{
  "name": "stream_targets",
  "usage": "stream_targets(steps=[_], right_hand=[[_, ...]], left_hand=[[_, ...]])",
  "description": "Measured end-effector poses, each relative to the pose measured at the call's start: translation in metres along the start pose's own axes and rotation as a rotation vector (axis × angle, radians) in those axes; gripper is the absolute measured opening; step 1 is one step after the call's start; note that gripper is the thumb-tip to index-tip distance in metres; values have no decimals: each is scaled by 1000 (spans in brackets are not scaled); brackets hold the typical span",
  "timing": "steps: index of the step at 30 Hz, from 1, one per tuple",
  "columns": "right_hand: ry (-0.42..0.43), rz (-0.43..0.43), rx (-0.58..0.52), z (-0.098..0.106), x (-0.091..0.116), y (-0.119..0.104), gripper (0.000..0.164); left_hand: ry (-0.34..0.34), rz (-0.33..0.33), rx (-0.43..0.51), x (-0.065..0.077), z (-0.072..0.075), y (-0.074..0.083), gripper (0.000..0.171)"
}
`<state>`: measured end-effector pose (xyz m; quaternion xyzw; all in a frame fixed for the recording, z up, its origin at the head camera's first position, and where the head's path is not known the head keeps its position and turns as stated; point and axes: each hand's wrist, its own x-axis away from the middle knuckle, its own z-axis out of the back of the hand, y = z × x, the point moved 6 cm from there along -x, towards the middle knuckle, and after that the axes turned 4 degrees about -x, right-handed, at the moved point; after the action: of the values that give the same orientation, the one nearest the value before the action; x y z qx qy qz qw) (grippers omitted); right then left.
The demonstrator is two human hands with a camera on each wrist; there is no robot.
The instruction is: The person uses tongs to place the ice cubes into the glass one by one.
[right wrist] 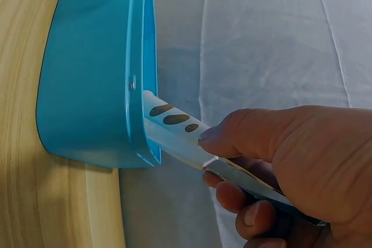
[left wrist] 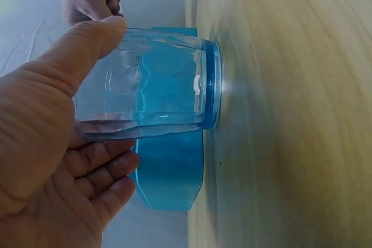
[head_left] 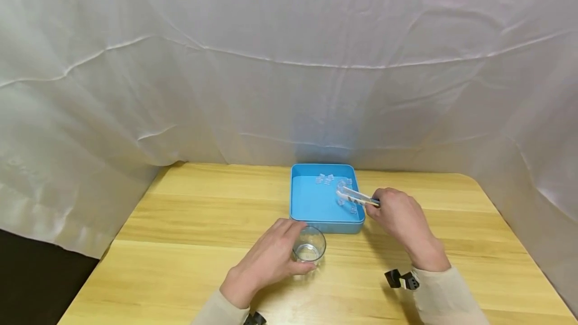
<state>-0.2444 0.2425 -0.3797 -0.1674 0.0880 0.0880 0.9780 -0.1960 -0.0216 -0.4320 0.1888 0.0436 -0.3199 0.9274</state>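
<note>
My left hand [head_left: 273, 250] holds a clear drinking glass [left wrist: 168, 85], thumb on one side and fingers on the other. The glass stands upright on the table, close to the front of a blue box [head_left: 327, 226]. In my right hand [head_left: 404, 217] is a pair of tongs [right wrist: 180, 126], pale at the tips with dark oval slots and metal towards the handle. Their tips reach over the box's right wall, among clear plastic-looking pieces [head_left: 340, 184]. Whether the tips pinch a piece is too small to tell. More clear pieces [head_left: 325, 178] lie at the back of the box.
The wooden table [head_left: 189, 245] has its back edge against a pale hanging cloth [head_left: 271, 89], which also runs down both sides. A dark area [head_left: 40, 280] shows beyond the table at the lower left. Black devices [head_left: 402, 280] are worn at the wrists.
</note>
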Motion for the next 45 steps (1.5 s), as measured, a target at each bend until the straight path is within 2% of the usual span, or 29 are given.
stream_targets(steps=[11,33,45], right_hand=[[-15,15,23,-2,3,-3,14],[-50,-2,12,-18,2,-4,17],[-35,17,-3,-22,1,-2,18]], left_hand=[[6,-7,5,-1,-1,1,83],[-26,14,14,-2,-7,1,85],[-35,17,17,-4,-7,1,86]])
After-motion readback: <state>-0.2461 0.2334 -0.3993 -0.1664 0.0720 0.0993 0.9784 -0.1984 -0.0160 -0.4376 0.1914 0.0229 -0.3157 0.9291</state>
